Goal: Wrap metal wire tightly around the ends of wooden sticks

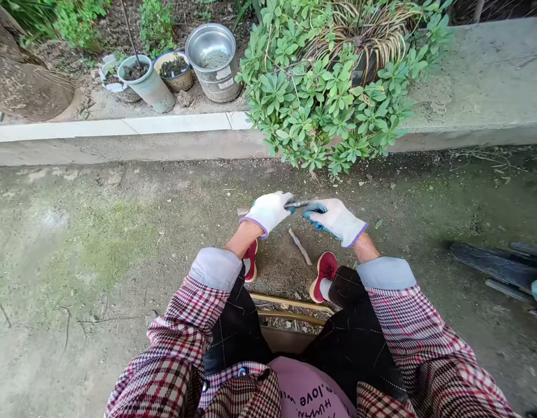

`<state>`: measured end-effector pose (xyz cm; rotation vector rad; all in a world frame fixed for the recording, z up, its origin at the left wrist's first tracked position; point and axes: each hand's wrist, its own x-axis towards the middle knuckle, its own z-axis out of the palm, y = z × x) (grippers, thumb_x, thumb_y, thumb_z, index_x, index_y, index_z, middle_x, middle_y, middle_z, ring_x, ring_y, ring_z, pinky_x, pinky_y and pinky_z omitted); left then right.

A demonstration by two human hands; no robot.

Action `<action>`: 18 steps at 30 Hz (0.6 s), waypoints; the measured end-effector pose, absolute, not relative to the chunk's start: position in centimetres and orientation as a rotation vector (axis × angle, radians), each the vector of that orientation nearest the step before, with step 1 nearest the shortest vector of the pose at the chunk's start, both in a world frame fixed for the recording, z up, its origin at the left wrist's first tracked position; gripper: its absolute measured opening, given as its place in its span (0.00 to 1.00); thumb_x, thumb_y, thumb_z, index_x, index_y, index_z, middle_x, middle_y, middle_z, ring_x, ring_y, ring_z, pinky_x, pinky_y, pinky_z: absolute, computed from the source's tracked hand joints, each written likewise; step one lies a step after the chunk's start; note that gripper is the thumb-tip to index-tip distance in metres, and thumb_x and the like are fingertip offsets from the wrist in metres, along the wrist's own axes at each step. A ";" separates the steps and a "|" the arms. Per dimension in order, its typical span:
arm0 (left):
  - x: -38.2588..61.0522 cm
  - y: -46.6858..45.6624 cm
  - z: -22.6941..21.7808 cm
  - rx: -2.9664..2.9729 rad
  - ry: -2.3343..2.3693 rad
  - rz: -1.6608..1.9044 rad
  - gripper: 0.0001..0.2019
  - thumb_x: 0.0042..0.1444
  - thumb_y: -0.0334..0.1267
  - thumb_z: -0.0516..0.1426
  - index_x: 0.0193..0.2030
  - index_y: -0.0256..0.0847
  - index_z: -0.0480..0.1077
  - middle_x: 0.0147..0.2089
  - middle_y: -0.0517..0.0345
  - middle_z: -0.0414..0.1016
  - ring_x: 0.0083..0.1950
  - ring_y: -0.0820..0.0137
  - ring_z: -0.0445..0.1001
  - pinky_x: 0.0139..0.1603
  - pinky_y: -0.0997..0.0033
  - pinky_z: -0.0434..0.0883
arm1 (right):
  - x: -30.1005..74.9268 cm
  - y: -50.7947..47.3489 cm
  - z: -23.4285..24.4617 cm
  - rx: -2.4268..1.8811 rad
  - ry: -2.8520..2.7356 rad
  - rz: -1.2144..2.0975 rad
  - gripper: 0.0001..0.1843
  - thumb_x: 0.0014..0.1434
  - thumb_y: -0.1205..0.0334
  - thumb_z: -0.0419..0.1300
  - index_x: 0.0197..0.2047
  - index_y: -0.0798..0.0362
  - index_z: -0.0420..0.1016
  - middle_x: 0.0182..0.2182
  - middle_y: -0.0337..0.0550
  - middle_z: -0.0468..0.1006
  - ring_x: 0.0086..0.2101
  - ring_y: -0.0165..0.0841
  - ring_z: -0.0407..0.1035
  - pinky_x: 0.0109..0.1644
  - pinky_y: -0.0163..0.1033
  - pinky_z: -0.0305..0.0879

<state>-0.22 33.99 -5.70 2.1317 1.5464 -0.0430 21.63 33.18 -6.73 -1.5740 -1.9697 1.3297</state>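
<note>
mossy ground (120,244) both sides, ledge edge (181,123) ahead; left hand (270,210) clasping stick (300,204), right hand (334,219) at its end, grip unclear.

Stick (301,204), one, slender. Visible in two parts: a pale brownish stub at the left, projecting past the outer side of the left hand (270,210), and a darker grey, mottled length with light glints between the hands. Pose: crosswise, raised above the ground (198,249), right end slightly higher in view. Section inside the left hand hidden; continuity of the two parts unconfirmed. Right end at the fingers of the right hand (337,220), contact unclear.
</note>
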 end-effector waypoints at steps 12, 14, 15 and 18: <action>-1.9 34.0 -4.2 1.515 1.050 0.414 0.16 0.53 0.39 0.66 0.48 0.36 0.81 0.39 0.57 0.82 0.35 0.72 0.74 0.39 0.72 0.72 | 23.4 35.6 -6.7 -1.513 -1.658 1.525 0.06 0.54 0.55 0.66 0.32 0.47 0.82 0.28 0.43 0.84 0.29 0.39 0.75 0.33 0.43 0.74; -2.0 34.6 -4.2 1.420 1.171 0.511 0.16 0.53 0.37 0.64 0.49 0.34 0.80 0.38 0.57 0.81 0.32 0.75 0.71 0.35 0.73 0.71 | 22.3 35.1 -7.0 -1.517 -1.572 1.553 0.08 0.54 0.53 0.66 0.33 0.49 0.81 0.26 0.42 0.82 0.25 0.36 0.72 0.29 0.41 0.72; -2.0 34.8 -4.3 1.415 1.251 0.542 0.15 0.55 0.36 0.62 0.49 0.33 0.79 0.38 0.56 0.80 0.31 0.75 0.70 0.34 0.73 0.71 | 21.6 34.7 -7.2 -1.517 -1.578 1.545 0.09 0.54 0.53 0.66 0.32 0.49 0.80 0.26 0.42 0.81 0.24 0.35 0.71 0.29 0.40 0.71; -2.2 35.2 -4.9 1.625 1.482 0.496 0.14 0.59 0.36 0.61 0.50 0.35 0.80 0.41 0.53 0.82 0.36 0.70 0.75 0.39 0.71 0.73 | 19.9 33.7 -7.7 -1.507 -1.780 1.451 0.08 0.56 0.56 0.64 0.31 0.50 0.80 0.26 0.39 0.82 0.26 0.32 0.72 0.31 0.37 0.70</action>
